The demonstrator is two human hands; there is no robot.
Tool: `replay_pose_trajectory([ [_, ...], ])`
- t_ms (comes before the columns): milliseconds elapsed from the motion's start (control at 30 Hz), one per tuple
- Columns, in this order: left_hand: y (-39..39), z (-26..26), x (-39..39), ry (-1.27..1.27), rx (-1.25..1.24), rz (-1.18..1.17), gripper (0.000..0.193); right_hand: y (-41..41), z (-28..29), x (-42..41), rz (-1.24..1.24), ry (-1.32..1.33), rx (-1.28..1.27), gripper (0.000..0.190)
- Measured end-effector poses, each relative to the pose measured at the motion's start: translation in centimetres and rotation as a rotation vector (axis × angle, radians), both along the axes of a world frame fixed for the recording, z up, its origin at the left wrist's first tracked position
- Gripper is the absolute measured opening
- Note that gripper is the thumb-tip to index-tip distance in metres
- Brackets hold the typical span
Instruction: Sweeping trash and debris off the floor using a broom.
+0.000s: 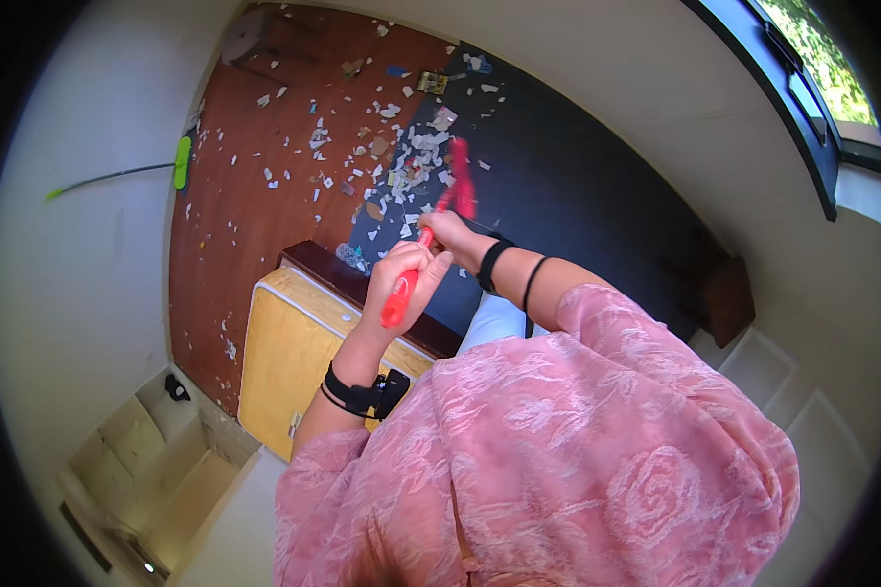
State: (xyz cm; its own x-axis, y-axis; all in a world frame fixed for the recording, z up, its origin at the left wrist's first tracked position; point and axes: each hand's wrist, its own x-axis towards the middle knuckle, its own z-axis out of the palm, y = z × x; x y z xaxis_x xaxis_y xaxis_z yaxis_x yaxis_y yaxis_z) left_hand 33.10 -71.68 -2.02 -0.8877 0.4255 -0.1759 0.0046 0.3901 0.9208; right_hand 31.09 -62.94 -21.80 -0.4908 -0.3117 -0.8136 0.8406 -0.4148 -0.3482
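Both of my hands are wrapped around the red handle of a broom. My left hand grips it close to its top end, and my right hand holds it lower down. Beyond my right hand the red broom head is blurred over the dark floor section. Just left of the head lies a dense heap of torn paper scraps, mostly white. More scraps and bits of packaging are scattered across the reddish-brown floor. Whether the bristles touch the floor is hard to see.
A yellow mattress on a dark wooden bed frame stands beside my left arm. Clear crumpled plastic lies by its corner. A green-headed mop leans on the left wall. A stool is at the far left, a brown wooden piece at right.
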Motion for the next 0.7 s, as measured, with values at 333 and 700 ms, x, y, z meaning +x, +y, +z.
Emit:
replay_pose_trajectory([
  [333,-3.6,6.8,1.2,0.297,-0.216,-0.076,0.033,-5.4,8.5,-2.2,-0.106,0.206,-0.180,0.019],
  [700,-0.4,-0.4,-1.7,-0.017,0.095,0.024,0.036,1.3,0.7,-2.0,-0.034,-0.024,0.239,0.023],
])
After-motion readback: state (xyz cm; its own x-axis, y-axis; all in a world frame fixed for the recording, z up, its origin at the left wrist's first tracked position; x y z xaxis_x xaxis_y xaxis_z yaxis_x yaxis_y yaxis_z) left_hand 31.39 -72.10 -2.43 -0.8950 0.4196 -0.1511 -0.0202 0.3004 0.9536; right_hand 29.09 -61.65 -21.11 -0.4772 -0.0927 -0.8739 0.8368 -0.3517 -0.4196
